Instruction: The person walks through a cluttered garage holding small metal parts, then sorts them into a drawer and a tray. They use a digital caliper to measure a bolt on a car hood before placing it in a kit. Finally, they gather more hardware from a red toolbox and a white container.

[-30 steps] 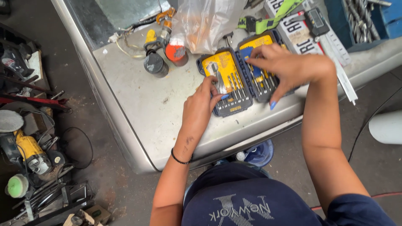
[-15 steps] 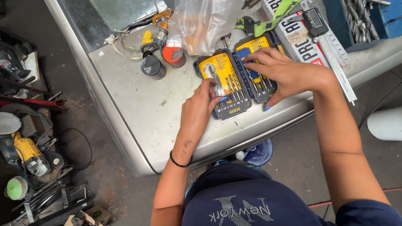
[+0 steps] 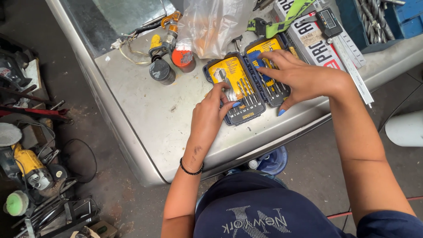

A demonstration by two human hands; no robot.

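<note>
An open blue drill-bit case [image 3: 240, 70] with yellow inserts lies on a silver metal panel [image 3: 150, 114]. Rows of bits sit in both halves. My left hand [image 3: 209, 117] reaches in from below, its thumb and fingertips pinched on a bit in the left half's lower row. Spread flat over the right half is my right hand [image 3: 304, 79], fingers apart and pressing on the bits there. It hides most of that half. Both hands have blue nails, and a black band circles my left wrist.
Behind the case are a clear plastic bag [image 3: 216, 26], an orange-topped can [image 3: 184, 59], a dark cylinder [image 3: 161, 71], a white plate [image 3: 317, 42], a digital caliper [image 3: 328, 20], a steel ruler [image 3: 352, 70] and a blue bin of bolts [image 3: 374, 17]. A yellow grinder [image 3: 26, 163] and tools litter the floor at left.
My left fingers slid down from the upper part of the left half to its lower row of bits. My right hand stayed over the right half, shifting slightly.
</note>
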